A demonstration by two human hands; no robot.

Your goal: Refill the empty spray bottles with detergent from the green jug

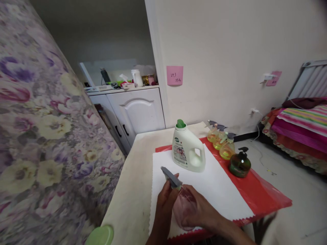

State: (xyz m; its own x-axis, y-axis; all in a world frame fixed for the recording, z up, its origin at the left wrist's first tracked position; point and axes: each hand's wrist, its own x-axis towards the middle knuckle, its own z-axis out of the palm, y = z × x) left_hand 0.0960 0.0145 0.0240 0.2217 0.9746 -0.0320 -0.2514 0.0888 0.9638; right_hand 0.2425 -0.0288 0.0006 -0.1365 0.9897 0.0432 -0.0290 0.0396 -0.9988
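Near the table's front edge my right hand (201,207) is wrapped round the clear, pinkish body of a spray bottle (185,207). My left hand (166,199) closes on the bottle's grey spray head (171,177), which tilts up to the left. Part of the neck is hidden by my fingers. Just beyond my hands a pale green detergent jug (187,151) stands upright on a white sheet (217,190), with a darker green piece (180,123) at its mouth.
Several spray bottles (226,149) with yellow liquid line the right side, beside a dark green pump bottle (240,164). Red plastic (263,197) lies under the white sheet. A green lid (99,235) is at the lower left. A floral curtain (53,136) hangs left.
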